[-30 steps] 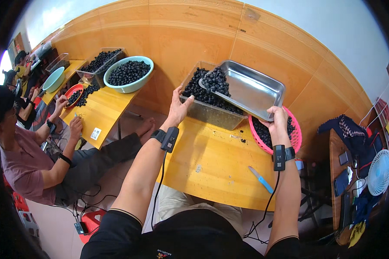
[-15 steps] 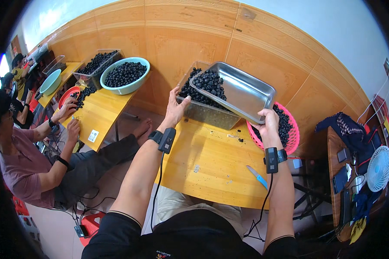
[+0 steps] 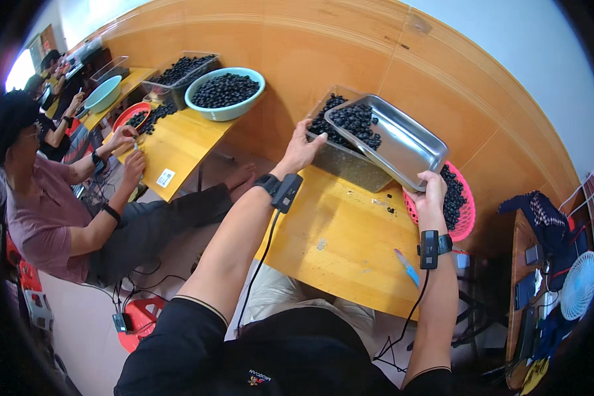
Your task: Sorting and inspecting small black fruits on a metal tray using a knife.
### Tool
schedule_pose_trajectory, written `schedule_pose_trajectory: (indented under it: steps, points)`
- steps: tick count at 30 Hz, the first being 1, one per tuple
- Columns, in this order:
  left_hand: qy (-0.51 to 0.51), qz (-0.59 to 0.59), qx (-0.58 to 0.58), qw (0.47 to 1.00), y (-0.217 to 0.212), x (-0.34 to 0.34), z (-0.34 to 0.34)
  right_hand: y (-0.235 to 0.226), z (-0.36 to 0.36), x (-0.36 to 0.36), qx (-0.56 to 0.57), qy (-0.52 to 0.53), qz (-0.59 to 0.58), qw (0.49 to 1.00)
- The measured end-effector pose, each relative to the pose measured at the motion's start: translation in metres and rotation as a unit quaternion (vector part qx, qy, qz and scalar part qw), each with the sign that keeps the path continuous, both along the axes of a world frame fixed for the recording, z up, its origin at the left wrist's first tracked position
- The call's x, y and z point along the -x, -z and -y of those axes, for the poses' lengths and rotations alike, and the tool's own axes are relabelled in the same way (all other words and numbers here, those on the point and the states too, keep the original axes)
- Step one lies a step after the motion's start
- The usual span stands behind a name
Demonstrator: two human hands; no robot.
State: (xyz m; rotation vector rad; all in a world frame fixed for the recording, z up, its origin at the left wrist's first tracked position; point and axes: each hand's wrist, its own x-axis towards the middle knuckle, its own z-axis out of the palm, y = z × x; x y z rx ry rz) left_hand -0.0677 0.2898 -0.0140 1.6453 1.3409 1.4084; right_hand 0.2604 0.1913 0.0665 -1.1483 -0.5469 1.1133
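A: My right hand (image 3: 431, 198) is clamped on the near corner of the steel tray (image 3: 402, 140); the left hand (image 3: 301, 146) pinches the far end, tilted over the clear bin (image 3: 350, 162).

B: Stiff but slick I'd guess, with the berries (image 3: 358, 122) sliding away from your right grip. Keep hold of the rims.

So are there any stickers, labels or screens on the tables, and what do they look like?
Paper label: small white rectangle lying flat near the front edge of the left yellow table.
Wrist devices: small black boxes strapped on both forearms; no lit screen can be made out.

Yellow table (image 3: 336, 244) bears clear bin (image 3: 350, 165), pink basket (image 3: 465, 218).
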Motion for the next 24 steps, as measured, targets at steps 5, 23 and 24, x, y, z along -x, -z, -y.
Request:
schedule_pose_trajectory:
  steps: [5,23,24]
  points:
    - [0.004,-0.053,0.051,0.997,-0.007,0.022,0.011,0.0,-0.002,0.01,0.0,-0.022,-0.004,1.0]
    - [-0.248,-0.015,0.185,0.951,0.153,0.198,0.377,0.022,-0.015,-0.032,-0.008,-0.095,0.052,0.994]
    - [-0.241,-0.023,0.214,0.946,0.196,0.199,0.403,0.024,-0.016,-0.031,-0.013,-0.092,0.05,0.994]
